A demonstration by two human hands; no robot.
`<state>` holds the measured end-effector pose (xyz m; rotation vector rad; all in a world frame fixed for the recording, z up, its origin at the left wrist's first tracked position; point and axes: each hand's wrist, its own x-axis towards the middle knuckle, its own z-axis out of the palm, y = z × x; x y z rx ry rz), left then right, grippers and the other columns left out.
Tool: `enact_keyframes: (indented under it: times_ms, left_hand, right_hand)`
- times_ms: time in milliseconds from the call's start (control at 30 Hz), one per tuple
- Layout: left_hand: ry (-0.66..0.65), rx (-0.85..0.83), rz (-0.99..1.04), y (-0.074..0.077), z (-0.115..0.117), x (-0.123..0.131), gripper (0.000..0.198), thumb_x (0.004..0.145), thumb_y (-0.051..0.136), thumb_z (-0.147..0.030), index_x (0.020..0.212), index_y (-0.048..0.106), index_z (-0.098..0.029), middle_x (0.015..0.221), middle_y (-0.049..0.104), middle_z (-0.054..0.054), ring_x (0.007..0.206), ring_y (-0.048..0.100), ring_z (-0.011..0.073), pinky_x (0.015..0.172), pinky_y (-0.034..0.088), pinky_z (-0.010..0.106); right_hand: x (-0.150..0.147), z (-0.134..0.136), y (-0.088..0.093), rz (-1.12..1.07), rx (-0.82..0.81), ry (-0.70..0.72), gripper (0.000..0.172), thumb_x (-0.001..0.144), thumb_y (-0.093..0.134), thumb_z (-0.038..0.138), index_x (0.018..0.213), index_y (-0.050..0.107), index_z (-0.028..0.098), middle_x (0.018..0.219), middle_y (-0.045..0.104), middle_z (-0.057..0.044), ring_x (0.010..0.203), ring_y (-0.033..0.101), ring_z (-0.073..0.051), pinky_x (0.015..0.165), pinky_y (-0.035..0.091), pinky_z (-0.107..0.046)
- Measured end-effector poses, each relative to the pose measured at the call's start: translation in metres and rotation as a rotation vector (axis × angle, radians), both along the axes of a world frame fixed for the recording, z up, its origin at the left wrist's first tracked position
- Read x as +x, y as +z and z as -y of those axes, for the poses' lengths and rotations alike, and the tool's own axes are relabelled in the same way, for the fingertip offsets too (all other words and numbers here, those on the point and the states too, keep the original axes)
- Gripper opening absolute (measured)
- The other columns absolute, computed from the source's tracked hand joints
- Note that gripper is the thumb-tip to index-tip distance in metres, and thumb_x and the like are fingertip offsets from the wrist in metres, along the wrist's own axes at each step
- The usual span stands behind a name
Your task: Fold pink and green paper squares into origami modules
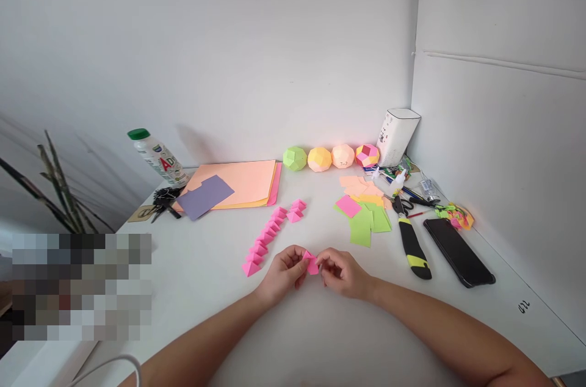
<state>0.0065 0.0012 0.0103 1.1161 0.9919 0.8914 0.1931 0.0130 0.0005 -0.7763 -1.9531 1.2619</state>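
- Folded pink units [266, 237] are set in rows on the table [192, 265].
- Pink paper piece [311, 264] is pinched by the left hand [287, 271] nearby, apparently part-folded; the right hand's [343, 271] grip cannot be told.
- Pink slip [348, 206] is left unfolded.

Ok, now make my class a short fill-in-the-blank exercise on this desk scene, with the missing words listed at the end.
1. The left hand holds a small folded paper whose colour is ____.
2. Along the wall, the number of faceted paper balls in the row is ____.
3. In the picture, the leftmost ball is coloured ____.
4. In the picture, the black phone lies to the ____ of the black-and-yellow tool.

Missing words: pink; four; green; right.
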Motion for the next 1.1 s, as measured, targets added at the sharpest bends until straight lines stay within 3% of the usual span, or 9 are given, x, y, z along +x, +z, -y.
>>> enact_keyframes:
  times_ms: [167,367,700,867,1100]
  left_hand:
    - [-0.082,0.011,-0.028,0.004,0.002,-0.001,0.029,0.08,0.058,-0.044,0.087,0.056,-0.016,0.066,0.055,-0.002,0.048,0.042,0.007,0.045,0.035,0.02]
    - [-0.134,0.007,-0.109,0.011,0.006,0.002,0.039,0.085,0.048,-0.051,0.105,0.056,-0.018,0.06,0.047,-0.005,0.051,0.043,0.0097,0.05,0.034,0.023]
    - [-0.214,0.027,-0.116,0.002,0.007,-0.003,0.045,0.088,0.044,-0.043,0.125,0.044,-0.018,0.066,0.044,-0.004,0.058,0.041,0.0111,0.054,0.033,0.024]
    - [-0.229,0.047,-0.154,0.003,0.008,-0.004,0.043,0.087,0.046,-0.033,0.127,0.043,-0.019,0.07,0.047,-0.003,0.06,0.042,0.0117,0.057,0.036,0.025]
    - [-0.216,0.169,-0.25,0.006,0.01,-0.004,0.042,0.086,0.045,-0.026,0.128,0.045,-0.019,0.074,0.054,0.0,0.069,0.049,0.0155,0.063,0.043,0.028]
  right_hand:
    - [-0.002,-0.002,0.001,-0.072,0.099,-0.02,0.01,0.08,0.053,0.016,0.08,0.062,0.017,0.079,0.06,-0.004,0.054,0.055,-0.009,0.048,0.045,-0.021]
    - [-0.004,-0.002,0.002,-0.091,0.18,-0.061,0.016,0.085,0.055,0.029,0.082,0.066,0.018,0.08,0.063,-0.008,0.062,0.058,-0.014,0.051,0.049,-0.025]
    - [-0.004,-0.004,-0.003,-0.032,0.342,-0.048,0.019,0.089,0.049,0.024,0.082,0.065,0.018,0.075,0.057,-0.006,0.064,0.055,-0.014,0.057,0.048,-0.027]
    - [-0.003,-0.002,0.0,-0.01,0.262,-0.047,0.017,0.087,0.051,0.026,0.081,0.065,0.019,0.076,0.056,-0.006,0.062,0.053,-0.014,0.055,0.046,-0.027]
    - [-0.004,-0.002,0.004,-0.043,0.029,-0.096,0.013,0.08,0.058,0.026,0.073,0.066,0.018,0.074,0.057,-0.005,0.057,0.052,-0.013,0.049,0.044,-0.024]
